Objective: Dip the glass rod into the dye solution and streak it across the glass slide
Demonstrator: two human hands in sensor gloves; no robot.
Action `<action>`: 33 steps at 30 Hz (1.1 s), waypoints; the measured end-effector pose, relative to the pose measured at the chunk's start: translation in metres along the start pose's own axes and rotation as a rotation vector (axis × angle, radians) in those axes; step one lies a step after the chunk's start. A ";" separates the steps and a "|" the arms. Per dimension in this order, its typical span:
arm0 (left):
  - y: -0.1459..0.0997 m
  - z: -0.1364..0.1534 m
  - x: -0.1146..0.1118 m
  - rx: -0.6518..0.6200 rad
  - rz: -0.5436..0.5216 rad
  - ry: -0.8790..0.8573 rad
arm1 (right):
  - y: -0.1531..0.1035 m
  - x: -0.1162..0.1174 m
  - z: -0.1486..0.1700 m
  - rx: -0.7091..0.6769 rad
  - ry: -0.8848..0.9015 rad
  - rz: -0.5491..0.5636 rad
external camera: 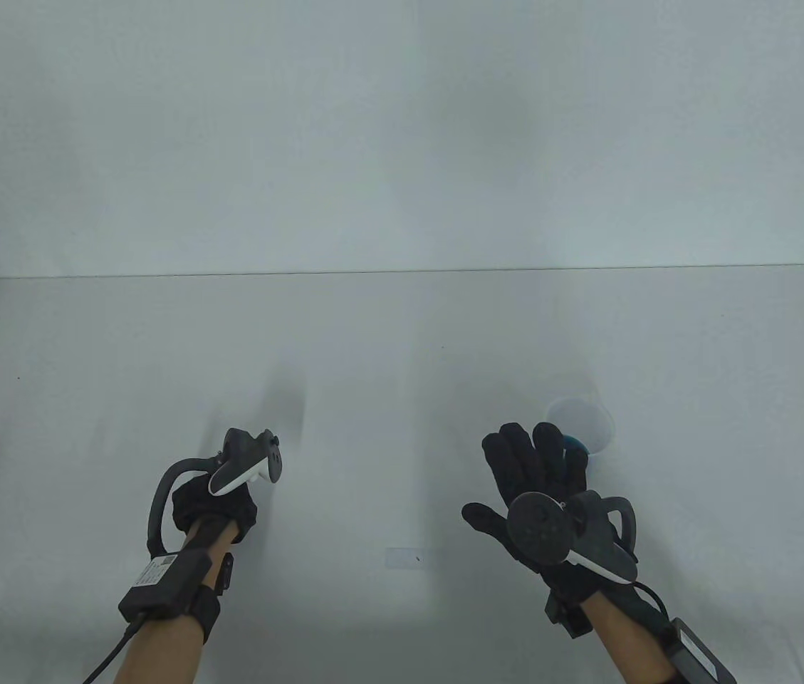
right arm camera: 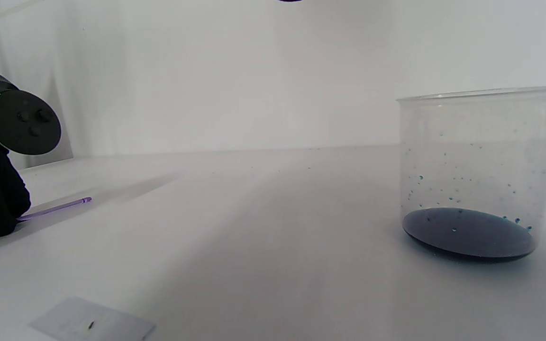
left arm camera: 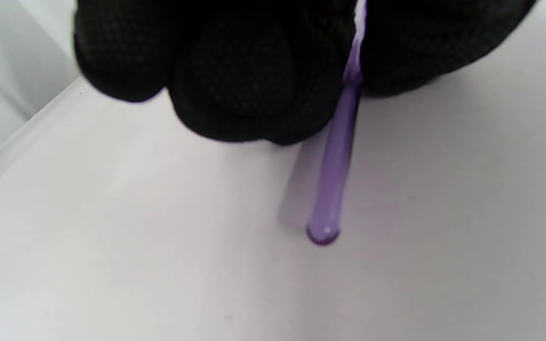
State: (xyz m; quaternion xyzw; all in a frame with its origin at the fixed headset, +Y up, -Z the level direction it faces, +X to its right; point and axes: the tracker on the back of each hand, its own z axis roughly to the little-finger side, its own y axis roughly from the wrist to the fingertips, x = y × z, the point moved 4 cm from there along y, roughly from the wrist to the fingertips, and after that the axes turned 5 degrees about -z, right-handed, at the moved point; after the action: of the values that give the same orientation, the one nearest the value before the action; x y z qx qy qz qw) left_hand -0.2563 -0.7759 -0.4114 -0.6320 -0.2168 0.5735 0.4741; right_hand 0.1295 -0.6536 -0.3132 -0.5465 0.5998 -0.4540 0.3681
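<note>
Table view. My left hand (external camera: 220, 491) sits at lower left, curled into a fist under its tracker; the glass rod cannot be made out from here. My right hand (external camera: 533, 477) is at lower right, fingers (external camera: 515, 445) spread and holding nothing, just in front of the plastic cup (external camera: 582, 422) of dye solution. The glass slide (external camera: 405, 558) lies flat on the bench (external camera: 402, 342) between the two hands, low in the frame.

Left wrist view. My fingers (left arm camera: 235, 71) fill the top of the frame, closed around the upper part of the glass rod (left arm camera: 333, 175). It emerges between them and slants down to a rounded tip near centre, which appears just above the bench; contact cannot be told. I judge the rod light, stiff, smooth and breakable, so a firm hold high on the shaft suits it, leaving the lower length free for dipping.

Right wrist view. The cup (right arm camera: 479, 173) stands at right, a shallow dark pool of dye solution (right arm camera: 467, 232) on its bottom and droplets on the wall. The rod (right arm camera: 55, 207) points out of my left fist at far left, well apart from the cup. The slide (right arm camera: 93, 324) lies at bottom left. My right fingers hardly show.
</note>
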 end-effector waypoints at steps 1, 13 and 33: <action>0.000 0.003 0.001 -0.002 -0.005 -0.035 | 0.000 0.000 0.000 0.001 0.001 0.000; -0.054 0.033 0.077 -0.272 -0.325 -0.692 | 0.004 -0.018 0.006 0.024 0.112 0.026; -0.144 -0.074 0.109 -0.805 -0.329 -1.286 | 0.027 -0.010 -0.061 -0.077 0.401 0.000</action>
State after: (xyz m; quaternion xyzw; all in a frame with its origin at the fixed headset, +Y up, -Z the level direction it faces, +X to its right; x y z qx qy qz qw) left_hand -0.1222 -0.6471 -0.3542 -0.2582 -0.7319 0.6269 0.0680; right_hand 0.0646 -0.6358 -0.3201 -0.4586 0.6779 -0.5306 0.2202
